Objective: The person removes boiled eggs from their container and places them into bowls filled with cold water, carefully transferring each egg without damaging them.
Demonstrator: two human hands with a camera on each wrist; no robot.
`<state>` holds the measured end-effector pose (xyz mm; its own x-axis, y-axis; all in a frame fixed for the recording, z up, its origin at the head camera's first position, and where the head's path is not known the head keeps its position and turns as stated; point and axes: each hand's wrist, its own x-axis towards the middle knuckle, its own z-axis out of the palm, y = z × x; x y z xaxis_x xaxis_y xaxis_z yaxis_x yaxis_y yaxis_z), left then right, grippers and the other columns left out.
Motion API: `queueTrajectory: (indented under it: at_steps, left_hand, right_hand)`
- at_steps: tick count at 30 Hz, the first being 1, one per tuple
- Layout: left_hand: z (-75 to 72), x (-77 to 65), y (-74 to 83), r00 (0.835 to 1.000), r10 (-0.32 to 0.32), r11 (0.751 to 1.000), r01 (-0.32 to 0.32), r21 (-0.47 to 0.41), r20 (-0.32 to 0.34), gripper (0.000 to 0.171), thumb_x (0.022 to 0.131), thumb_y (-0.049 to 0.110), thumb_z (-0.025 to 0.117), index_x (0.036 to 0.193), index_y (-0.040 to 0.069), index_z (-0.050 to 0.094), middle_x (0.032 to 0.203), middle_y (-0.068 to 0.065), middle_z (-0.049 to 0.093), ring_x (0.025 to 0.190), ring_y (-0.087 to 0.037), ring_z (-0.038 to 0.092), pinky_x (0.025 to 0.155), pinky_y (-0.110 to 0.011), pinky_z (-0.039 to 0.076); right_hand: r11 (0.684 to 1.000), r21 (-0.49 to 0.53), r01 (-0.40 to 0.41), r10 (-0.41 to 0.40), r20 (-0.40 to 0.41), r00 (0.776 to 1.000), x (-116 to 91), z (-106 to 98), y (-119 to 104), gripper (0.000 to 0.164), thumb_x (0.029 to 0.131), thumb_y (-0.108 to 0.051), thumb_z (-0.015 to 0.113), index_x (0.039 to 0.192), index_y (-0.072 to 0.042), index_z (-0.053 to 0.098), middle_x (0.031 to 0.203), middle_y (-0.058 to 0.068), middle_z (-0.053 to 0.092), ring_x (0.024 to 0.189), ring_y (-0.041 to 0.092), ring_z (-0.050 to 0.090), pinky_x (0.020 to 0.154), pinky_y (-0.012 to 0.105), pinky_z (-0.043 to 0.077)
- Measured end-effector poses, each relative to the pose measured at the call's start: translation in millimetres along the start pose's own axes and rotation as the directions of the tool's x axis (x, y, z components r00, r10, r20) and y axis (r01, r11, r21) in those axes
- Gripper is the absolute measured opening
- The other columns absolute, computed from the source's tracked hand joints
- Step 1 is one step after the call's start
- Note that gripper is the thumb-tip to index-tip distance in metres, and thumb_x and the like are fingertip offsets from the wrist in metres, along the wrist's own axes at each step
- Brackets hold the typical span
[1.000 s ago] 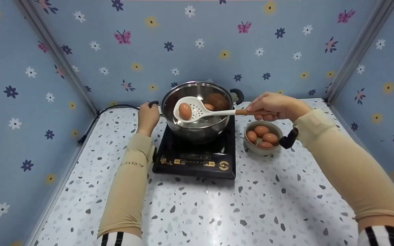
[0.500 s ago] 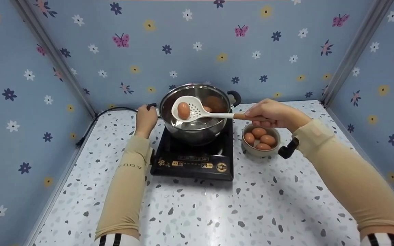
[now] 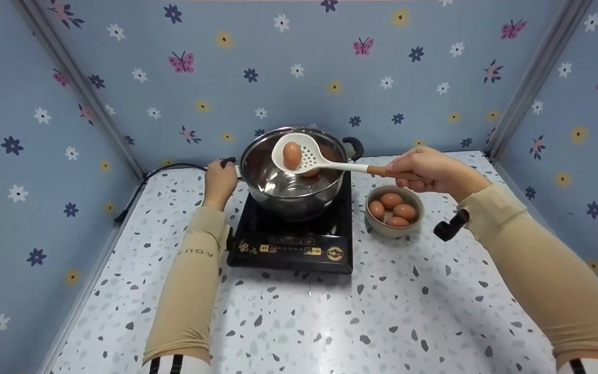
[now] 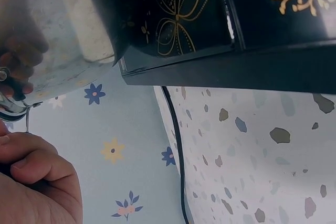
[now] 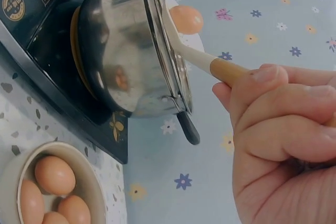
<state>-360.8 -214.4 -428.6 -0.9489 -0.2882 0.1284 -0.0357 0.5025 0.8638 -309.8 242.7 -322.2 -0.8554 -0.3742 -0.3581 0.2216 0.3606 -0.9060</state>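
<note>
My right hand [image 3: 426,170] grips the wooden handle of a white slotted spoon [image 3: 340,165]. In the spoon's perforated bowl lies one brown egg [image 3: 292,155], held over the steel pot [image 3: 294,201]. Behind the spoon, part of another egg [image 3: 311,172] shows inside the pot. My left hand [image 3: 220,183] holds the pot's black left handle [image 3: 228,161], its fingers curled round it in the left wrist view. The right wrist view shows the spoon and its egg [image 5: 187,20] above the pot's rim.
Under the pot sits a black induction cooker [image 3: 291,254] with gold markings. Right of it stands a small beige bowl [image 3: 393,230] with several brown eggs [image 3: 404,211]. A black cable [image 3: 174,165] runs along the back left. Patterned wall panels [image 3: 299,62] enclose the speckled table [image 3: 299,322].
The slotted spoon with its egg first stays low over the pot, then rises and shifts right and back with my right hand. My left hand stays on the pot handle.
</note>
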Motion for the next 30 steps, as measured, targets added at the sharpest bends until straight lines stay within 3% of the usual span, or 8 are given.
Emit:
queueTrajectory:
  at_steps: [3,10,15,20,24,30]
  left_hand:
    - [-0.6,0.5,-0.9,1.000,-0.008,1.000,0.008,0.001,0.011,0.036,0.112,0.021,0.036,0.111,-0.005,0.061,0.119,-0.028,0.065,0.101,-0.037,0.059,0.092,-0.048,0.048]
    - [-1.4,-1.9,-0.3,1.000,-0.001,1.000,0.002,-0.007,0.020,0.028,0.113,0.021,0.035,0.090,0.010,0.047,0.093,-0.013,0.053,0.081,-0.028,0.051,0.077,-0.038,0.042]
    - [-0.9,-1.4,0.6,1.000,-0.007,1.000,0.007,-0.002,0.020,0.028,0.113,0.022,0.035,0.095,0.008,0.051,0.099,-0.016,0.057,0.090,-0.031,0.054,0.081,-0.039,0.043]
    - [-0.9,-1.7,-0.3,1.000,-0.004,1.000,0.005,-0.005,0.018,0.028,0.112,0.021,0.035,0.089,0.010,0.045,0.091,-0.012,0.049,0.083,-0.029,0.049,0.076,-0.039,0.041]
    - [-0.7,-1.9,-0.2,1.000,0.009,1.000,-0.009,-0.009,0.015,0.029,0.112,0.020,0.035,0.085,0.012,0.042,0.086,-0.011,0.045,0.076,-0.027,0.046,0.073,-0.038,0.040]
    - [-1.3,-3.4,1.8,1.000,0.003,1.000,-0.003,-0.004,0.020,0.028,0.112,0.021,0.035,0.088,0.011,0.045,0.090,-0.011,0.049,0.082,-0.028,0.048,0.076,-0.039,0.041]
  right_hand:
    - [0.999,-0.027,-0.024,0.023,-0.007,1.000,-4,-6,1,0.024,0.111,-0.022,0.061,0.113,-0.006,0.079,0.063,-0.004,0.061,0.044,0.005,0.035,0.046,0.021,0.032]
    - [0.998,-0.048,-0.036,0.035,-0.018,0.999,-16,-19,5,0.020,0.107,-0.020,0.066,0.107,-0.008,0.082,0.061,-0.006,0.059,0.042,0.005,0.035,0.045,0.020,0.031]
    - [0.999,-0.034,-0.029,0.028,-0.035,0.999,-27,-30,7,0.022,0.110,-0.021,0.063,0.106,-0.010,0.082,0.063,-0.006,0.060,0.043,0.004,0.036,0.045,0.019,0.032]
    - [0.998,-0.052,-0.028,0.024,-0.075,0.997,-37,-41,12,0.024,0.111,-0.025,0.063,0.114,-0.010,0.081,0.066,-0.005,0.061,0.046,0.004,0.037,0.046,0.019,0.033]
    - [0.998,-0.053,-0.041,0.036,-0.096,0.995,-46,-50,16,0.025,0.112,-0.026,0.061,0.113,-0.012,0.081,0.066,-0.006,0.061,0.046,0.004,0.038,0.047,0.019,0.034]
    - [0.998,-0.042,-0.043,0.038,-0.103,0.994,-58,-63,20,0.024,0.113,-0.027,0.060,0.110,-0.015,0.081,0.068,-0.007,0.063,0.048,0.003,0.040,0.048,0.019,0.035]
